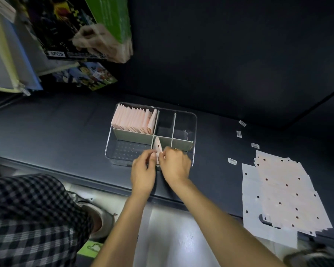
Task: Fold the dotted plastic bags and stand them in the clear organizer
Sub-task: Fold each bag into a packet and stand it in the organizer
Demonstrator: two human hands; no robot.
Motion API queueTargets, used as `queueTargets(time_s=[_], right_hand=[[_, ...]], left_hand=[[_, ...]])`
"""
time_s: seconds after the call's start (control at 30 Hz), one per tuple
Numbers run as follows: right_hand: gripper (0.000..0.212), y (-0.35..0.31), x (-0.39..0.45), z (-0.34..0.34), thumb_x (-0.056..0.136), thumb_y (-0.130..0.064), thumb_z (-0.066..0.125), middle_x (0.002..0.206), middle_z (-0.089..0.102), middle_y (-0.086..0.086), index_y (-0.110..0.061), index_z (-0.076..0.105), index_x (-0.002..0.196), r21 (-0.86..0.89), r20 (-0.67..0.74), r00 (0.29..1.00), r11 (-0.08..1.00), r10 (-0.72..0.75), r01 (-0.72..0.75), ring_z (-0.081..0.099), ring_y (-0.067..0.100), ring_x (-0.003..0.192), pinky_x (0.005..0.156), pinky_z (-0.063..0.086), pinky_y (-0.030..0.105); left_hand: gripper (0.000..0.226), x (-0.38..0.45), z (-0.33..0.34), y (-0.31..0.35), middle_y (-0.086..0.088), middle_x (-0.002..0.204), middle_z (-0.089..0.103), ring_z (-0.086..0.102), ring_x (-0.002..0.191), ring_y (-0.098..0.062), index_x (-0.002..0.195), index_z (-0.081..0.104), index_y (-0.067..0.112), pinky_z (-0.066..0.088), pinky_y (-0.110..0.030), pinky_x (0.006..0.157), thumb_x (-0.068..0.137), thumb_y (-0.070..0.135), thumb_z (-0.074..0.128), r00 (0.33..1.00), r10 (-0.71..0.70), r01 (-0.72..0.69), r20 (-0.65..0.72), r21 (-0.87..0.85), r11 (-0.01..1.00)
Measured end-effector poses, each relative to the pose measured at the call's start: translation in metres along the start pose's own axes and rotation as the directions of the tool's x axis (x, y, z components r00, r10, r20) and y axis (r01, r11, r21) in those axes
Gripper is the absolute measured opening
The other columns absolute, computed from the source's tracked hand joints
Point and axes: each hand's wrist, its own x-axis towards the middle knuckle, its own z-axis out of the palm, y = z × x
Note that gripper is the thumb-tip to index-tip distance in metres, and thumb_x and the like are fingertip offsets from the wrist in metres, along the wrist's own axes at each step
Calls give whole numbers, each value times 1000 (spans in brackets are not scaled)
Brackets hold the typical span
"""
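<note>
Pinching folded bag [158, 151] from both sides, left hand [143, 175] and right hand [175, 164], in organizer [194, 132] front. Likely light, slippery, springy; best held across fold.

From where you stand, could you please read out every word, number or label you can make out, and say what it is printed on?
"5PCS": white panel on the dark printed package hanging top left.
Print beside it on that package: too blurred to read.
Small white stickers on the counter: too small to read.

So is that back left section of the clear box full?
Nearly full: folded bags stand packed across the back left compartment of the clear organizer.
</note>
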Motion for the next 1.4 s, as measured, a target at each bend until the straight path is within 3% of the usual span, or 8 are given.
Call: queueTargets(time_s=[0.33,0.5,0.7,0.83,0.93,1.13,1.3,1.4], right_hand=[[26,16,-24,7,95,-29,49,96,68,6,-18,68,108,203,0,981,960,-195,191,53,25,96,84,42,33],[29,124,-54,-27,89,-30,63,103,64,1,-18,66,115,147,-25,971,960,-238,240,55,22,99,89,43,30],[72,279,-107,-61,79,-53,66,138,43,-2,-23,41,139,-129,274,962,990,-21,58,37,17,127,105,29,27],[92,321,-135,-62,69,-65,67,149,29,-6,-27,30,144,-116,345,938,991,-18,62,23,13,138,113,16,23],[96,328,-149,-50,71,-65,64,155,7,-7,-27,21,147,-164,369,922,967,-121,193,6,14,144,115,1,23],[52,308,-148,-46,70,-5,79,132,57,11,-15,66,119,-104,144,936,935,-322,338,54,31,122,104,35,50],[35,264,-132,-47,101,-29,38,143,46,-9,-31,52,134,191,371,901,968,-227,166,36,7,135,113,21,20],[26,235,-123,-57,99,-37,42,96,67,-9,-32,67,101,449,470,854,893,-221,-16,57,2,88,84,43,26]], left_hand=[[32,1,-6,-6,-4,116,56,51,110,-24,111,68,10,41,-36,94,98,29,46,1000,-14,15,-2,217,976],[26,-1,-4,0,-7,132,47,37,121,-29,113,67,16,33,-42,100,96,27,51,999,-16,26,-32,355,935],[22,-23,19,26,-17,137,44,32,132,-35,110,67,14,17,-51,108,90,18,59,985,153,-88,-80,528,844],[17,-54,53,42,-19,121,56,51,116,-39,101,69,7,40,-49,97,84,7,67,866,478,-494,145,396,774],[21,-85,82,44,-11,122,58,54,116,-31,107,67,10,46,-41,97,86,11,65,725,498,-650,475,234,723],[50,-117,112,24,11,150,31,22,141,-8,141,40,28,15,-15,111,94,35,54,531,283,-640,799,159,752],[78,-101,117,25,13,149,32,25,138,-8,144,33,31,19,-13,107,78,38,73,555,171,-531,814,189,826],[67,-88,114,22,14,130,51,38,120,-9,133,50,31,30,-14,98,73,37,78,568,109,-499,816,236,834]])
